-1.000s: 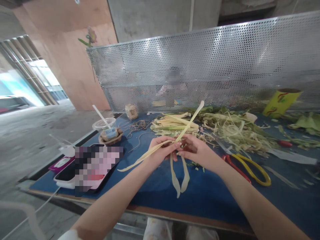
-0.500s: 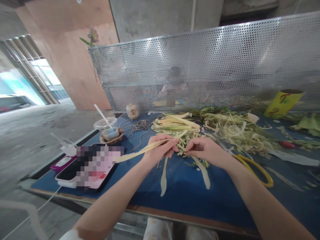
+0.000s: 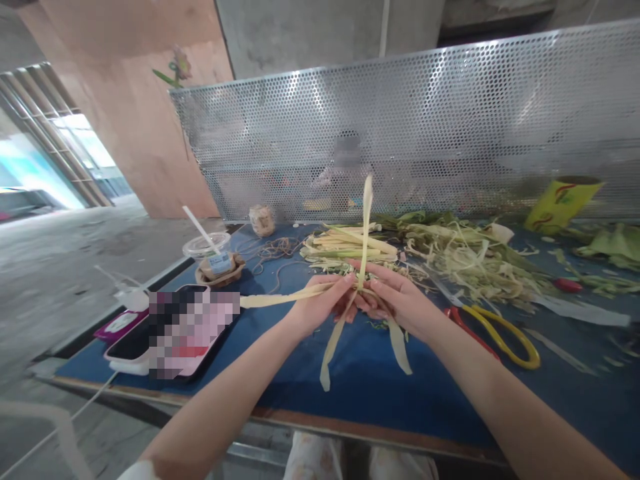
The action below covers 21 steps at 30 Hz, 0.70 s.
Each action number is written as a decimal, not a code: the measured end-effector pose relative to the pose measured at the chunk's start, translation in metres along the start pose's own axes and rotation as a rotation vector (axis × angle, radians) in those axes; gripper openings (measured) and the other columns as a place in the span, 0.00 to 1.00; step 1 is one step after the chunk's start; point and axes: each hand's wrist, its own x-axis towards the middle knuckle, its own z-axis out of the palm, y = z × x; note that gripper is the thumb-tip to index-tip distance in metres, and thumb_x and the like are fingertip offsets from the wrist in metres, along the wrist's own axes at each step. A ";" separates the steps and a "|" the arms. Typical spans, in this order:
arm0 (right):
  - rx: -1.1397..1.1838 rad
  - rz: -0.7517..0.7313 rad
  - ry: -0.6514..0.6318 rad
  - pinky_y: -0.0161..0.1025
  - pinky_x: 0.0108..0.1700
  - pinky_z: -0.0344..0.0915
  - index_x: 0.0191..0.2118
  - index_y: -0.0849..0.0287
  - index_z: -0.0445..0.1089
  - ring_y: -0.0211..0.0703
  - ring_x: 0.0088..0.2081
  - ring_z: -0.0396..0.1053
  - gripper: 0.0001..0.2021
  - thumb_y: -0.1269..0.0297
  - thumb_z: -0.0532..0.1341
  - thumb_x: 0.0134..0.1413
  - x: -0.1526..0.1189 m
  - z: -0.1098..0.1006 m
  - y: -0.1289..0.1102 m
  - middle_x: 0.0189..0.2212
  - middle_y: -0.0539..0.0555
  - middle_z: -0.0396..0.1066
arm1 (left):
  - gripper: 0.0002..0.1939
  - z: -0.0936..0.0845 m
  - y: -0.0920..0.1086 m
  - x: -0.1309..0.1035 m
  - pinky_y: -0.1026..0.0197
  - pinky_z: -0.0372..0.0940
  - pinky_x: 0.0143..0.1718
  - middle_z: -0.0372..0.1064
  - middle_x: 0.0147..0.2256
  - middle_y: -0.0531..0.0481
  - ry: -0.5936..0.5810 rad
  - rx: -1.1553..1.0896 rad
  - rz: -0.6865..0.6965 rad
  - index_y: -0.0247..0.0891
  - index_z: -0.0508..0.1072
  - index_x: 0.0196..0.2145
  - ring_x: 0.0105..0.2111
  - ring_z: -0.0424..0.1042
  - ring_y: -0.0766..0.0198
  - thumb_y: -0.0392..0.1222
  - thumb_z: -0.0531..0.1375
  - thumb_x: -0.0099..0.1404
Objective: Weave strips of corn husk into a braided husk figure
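Both hands meet over the blue table, closed on pale, flat strips that look like dried leaf or husk. My left hand (image 3: 325,297) pinches them with its thumb on top; one strip (image 3: 275,298) runs out leftward past the wrist. My right hand (image 3: 395,293) grips the same crossing point from the other side. An upright strip (image 3: 367,227) rises between the thumbs, and two ends (image 3: 327,360) hang down in front. Just behind lies a bundle of cut pale stalks (image 3: 350,243). The exact crossing is partly hidden by fingers.
Scissors (image 3: 525,357) with red and yellow handles lie right of my right forearm. A heap of shredded leaves (image 3: 465,260) and a yellow roll (image 3: 563,205) stand behind. On the left are a plastic cup (image 3: 217,260), phones (image 3: 170,333), and twine (image 3: 273,248). A perforated metal panel (image 3: 400,133) closes the back.
My right hand has moved left against my left hand. One strip now stands upright between them. The scissors' red handle has come into view beside my right forearm.
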 end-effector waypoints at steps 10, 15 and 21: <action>-0.158 0.041 0.116 0.31 0.18 0.42 0.34 0.61 0.70 0.28 0.16 0.51 0.13 0.59 0.64 0.42 0.003 0.004 0.005 0.14 0.44 0.57 | 0.29 0.002 -0.005 0.001 0.70 0.53 0.13 0.70 0.19 0.53 0.054 -0.024 0.015 0.39 0.53 0.56 0.14 0.67 0.68 0.49 0.54 0.59; -0.440 -0.115 0.158 0.32 0.19 0.49 0.21 0.62 0.68 0.30 0.16 0.53 0.12 0.58 0.61 0.45 0.001 0.006 0.001 0.13 0.46 0.59 | 0.24 0.000 -0.004 -0.001 0.69 0.53 0.13 0.72 0.21 0.49 0.033 0.057 0.036 0.35 0.63 0.51 0.14 0.67 0.68 0.51 0.51 0.61; -0.491 -0.190 0.083 0.33 0.25 0.59 0.21 0.60 0.68 0.35 0.22 0.64 0.10 0.62 0.59 0.48 -0.001 0.006 0.001 0.18 0.48 0.65 | 0.25 -0.008 -0.004 -0.001 0.68 0.55 0.16 0.72 0.21 0.47 0.022 0.112 0.052 0.33 0.69 0.47 0.16 0.69 0.67 0.54 0.46 0.63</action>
